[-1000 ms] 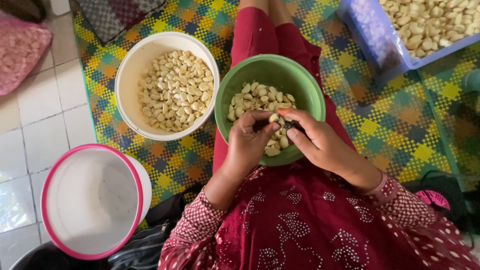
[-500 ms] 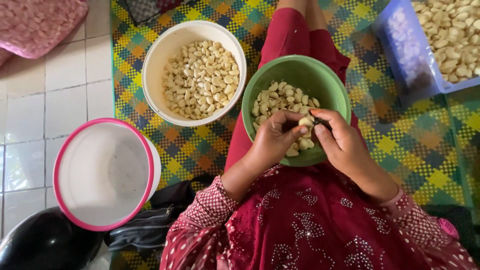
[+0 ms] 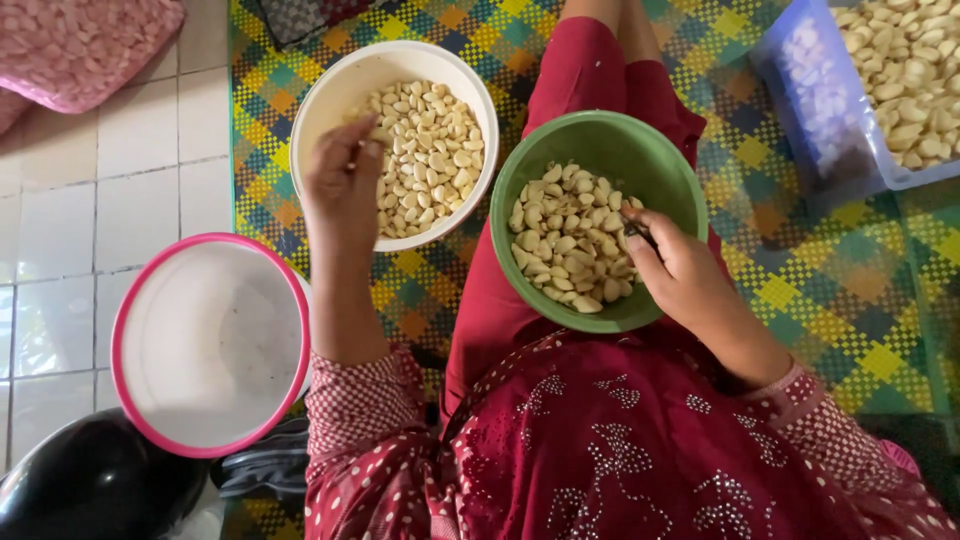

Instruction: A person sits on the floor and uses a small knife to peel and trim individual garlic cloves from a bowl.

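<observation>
While resting on tiles at far left, pink-rimmed tub [image 3: 205, 345] open-mouthed. Next, left hand [image 3: 342, 185] over white bowl [image 3: 330, 95] of garlic cloves [image 3: 430, 150], fingers pinched on one clove. Then green bowl [image 3: 600, 140] on lap, right hand [image 3: 680, 275] at its rim, curled around small dark tool [image 3: 635, 232]. Far right, blue crate [image 3: 815, 120].

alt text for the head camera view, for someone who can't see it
Seen from above, a seated person's left hand reaches over a white bowl of peeled garlic cloves while the right hand rests in a green bowl of cloves on their lap. An empty pink-rimmed tub sits beside them.
</observation>
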